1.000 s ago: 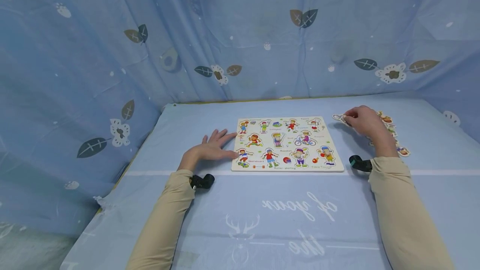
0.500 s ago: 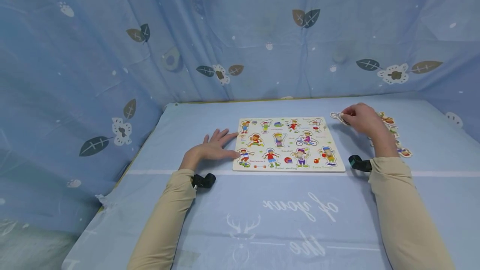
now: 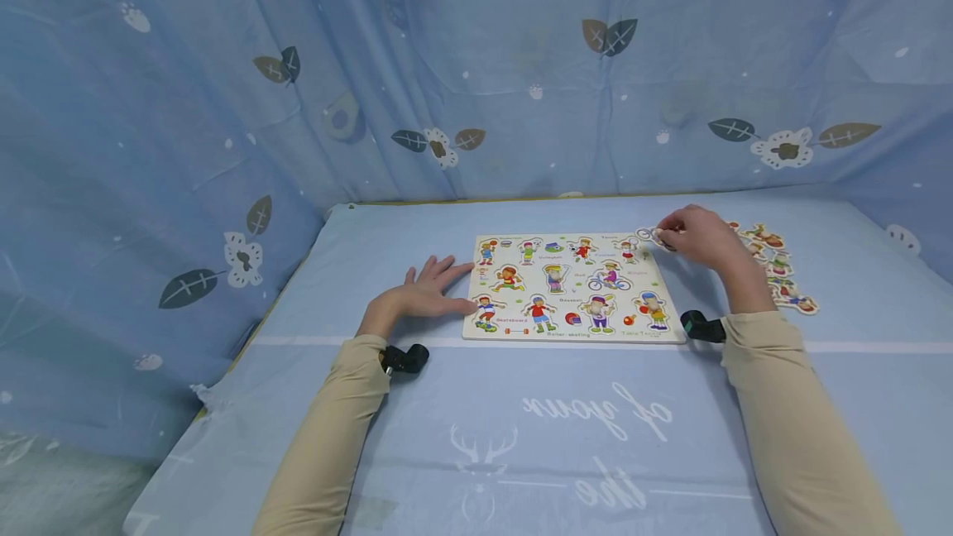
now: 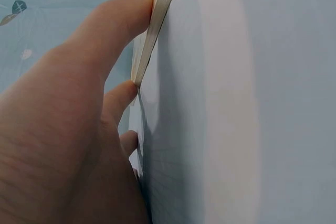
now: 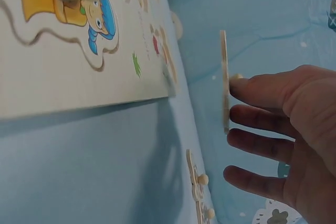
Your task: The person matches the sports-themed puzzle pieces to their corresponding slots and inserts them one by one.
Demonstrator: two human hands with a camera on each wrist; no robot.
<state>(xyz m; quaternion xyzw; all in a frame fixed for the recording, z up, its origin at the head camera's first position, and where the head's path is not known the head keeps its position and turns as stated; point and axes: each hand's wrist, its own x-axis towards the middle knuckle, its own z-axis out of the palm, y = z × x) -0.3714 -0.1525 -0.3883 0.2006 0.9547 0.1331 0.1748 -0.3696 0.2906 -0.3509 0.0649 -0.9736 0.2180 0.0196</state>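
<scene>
A wooden puzzle board (image 3: 569, 329) printed with sporty cartoon children lies on the blue cloth. My left hand (image 3: 439, 284) rests flat beside it, straight fingers (image 4: 128, 22) pressing the board's left edge (image 4: 157, 19). My right hand (image 3: 670, 232) pinches a flat puzzle piece (image 3: 646, 235) by its peg and holds it just above the board's far right corner. In the right wrist view the piece (image 5: 224, 77) hangs edge-on, off the cloth, beside the board (image 5: 68, 72).
Several loose peg pieces (image 3: 778, 275) lie on the cloth to the right of the board, with two (image 5: 198, 190) under my right hand. A blue leaf-print curtain (image 3: 476, 64) closes the back and left sides. The table's left edge (image 3: 246, 346) drops off.
My right hand has carried the puzzle piece leftward, from above the loose pieces to the board's far right corner. The left hand has stayed put.
</scene>
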